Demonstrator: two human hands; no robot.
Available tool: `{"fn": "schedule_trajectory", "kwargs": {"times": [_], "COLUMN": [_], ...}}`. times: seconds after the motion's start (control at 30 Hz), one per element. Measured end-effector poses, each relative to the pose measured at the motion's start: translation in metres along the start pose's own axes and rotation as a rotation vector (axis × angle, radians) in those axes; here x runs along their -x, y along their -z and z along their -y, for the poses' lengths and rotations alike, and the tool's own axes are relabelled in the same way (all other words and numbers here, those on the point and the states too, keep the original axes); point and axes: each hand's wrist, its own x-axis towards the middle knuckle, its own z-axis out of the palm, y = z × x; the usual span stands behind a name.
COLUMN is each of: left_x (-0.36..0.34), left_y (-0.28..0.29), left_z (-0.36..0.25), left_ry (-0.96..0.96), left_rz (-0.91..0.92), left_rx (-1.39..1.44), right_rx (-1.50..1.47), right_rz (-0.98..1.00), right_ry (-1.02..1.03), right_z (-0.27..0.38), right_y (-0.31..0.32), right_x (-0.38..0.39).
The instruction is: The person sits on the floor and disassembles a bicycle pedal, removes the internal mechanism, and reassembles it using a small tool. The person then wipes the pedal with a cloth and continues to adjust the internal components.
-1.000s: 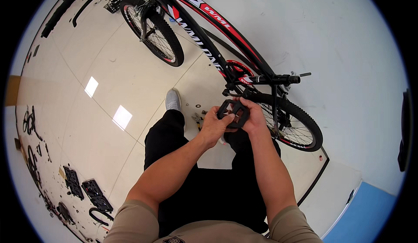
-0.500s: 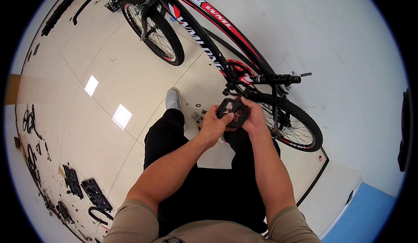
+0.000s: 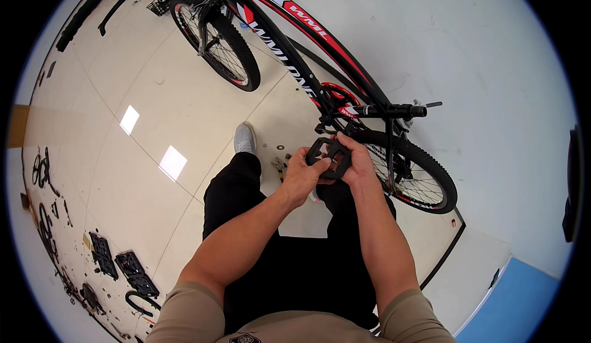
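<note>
Between my two hands is a black bicycle pedal (image 3: 333, 153) with open gaps in its cage. My left hand (image 3: 301, 177) is closed on its left side, the thumb lying across the frame. From the right, my right hand (image 3: 359, 166) grips the other side, its fingertips near the top. Just beyond the pedal stands a black, red and white bicycle (image 3: 289, 60), its crank and red chainring (image 3: 337, 94) close to my hands. No saddle shows on the seat tube's upper end (image 3: 416, 112). Whether the pedal touches the crank I cannot tell.
Pliers (image 3: 281, 169) and small rings (image 3: 280, 147) lie on the tiled floor by my left shoe (image 3: 244, 139). Two open black tool cases (image 3: 136, 274) and scattered bike parts are at the far left. A pale wall (image 3: 480, 97) runs behind the bicycle.
My right hand's fingertips have shifted slightly up and left along the pedal. Both hands otherwise keep their hold, and the bicycle stays in place.
</note>
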Motion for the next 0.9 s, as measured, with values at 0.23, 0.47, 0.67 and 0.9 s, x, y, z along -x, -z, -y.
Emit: {"fn": "schedule_trajectory", "kwargs": {"times": [0.23, 0.47, 0.67, 0.9], "left_x": [-0.002, 0.001, 0.001, 0.001], "left_y": [0.002, -0.004, -0.001, -0.002], "left_z": [0.004, 0.003, 0.005, 0.005], "left_ry": [-0.04, -0.142, -0.148, -0.13], "left_rz": [-0.012, -0.062, -0.064, -0.061], "left_rx": [-0.045, -0.21, -0.162, -0.123], "right_rx": [-0.067, -0.034, -0.056, -0.057], "right_rz": [0.042, 0.018, 0.003, 0.067], "right_ry": [0.05, 0.05, 0.068, 0.073], "right_z": [0.002, -0.003, -0.003, -0.003], "right_y": [-0.018, 0.0, -0.018, -0.013], "right_x": [0.014, -0.007, 0.009, 0.007]}}
